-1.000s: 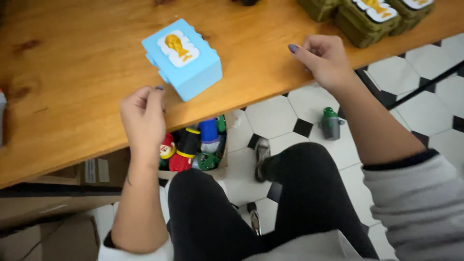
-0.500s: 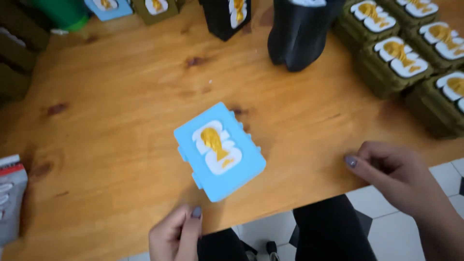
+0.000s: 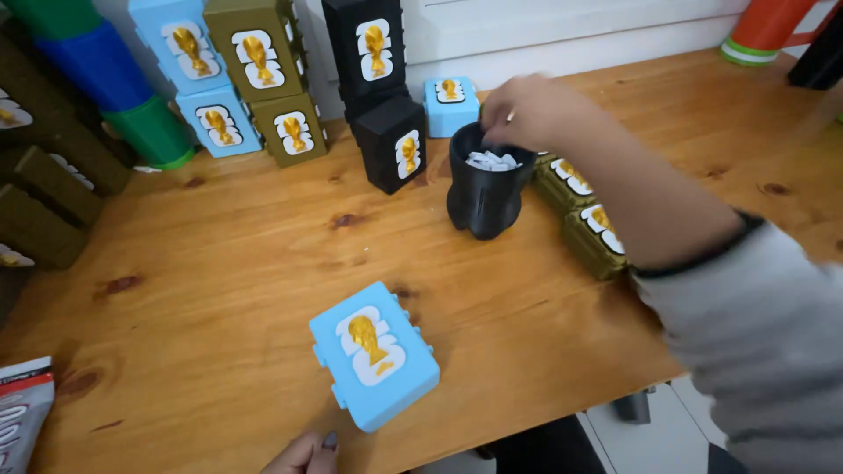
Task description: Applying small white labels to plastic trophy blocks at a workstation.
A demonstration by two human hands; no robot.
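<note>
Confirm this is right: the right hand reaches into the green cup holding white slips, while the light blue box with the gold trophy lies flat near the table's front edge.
Wrong colour: in the head view the right hand reaches into a black cup holding white slips. The light blue box does lie flat near the table's front edge.

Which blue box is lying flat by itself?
The light blue box at the table's near edge, beside the left hand, lies flat with its gold trophy picture facing up. The other blue boxes stand at the back.
</note>
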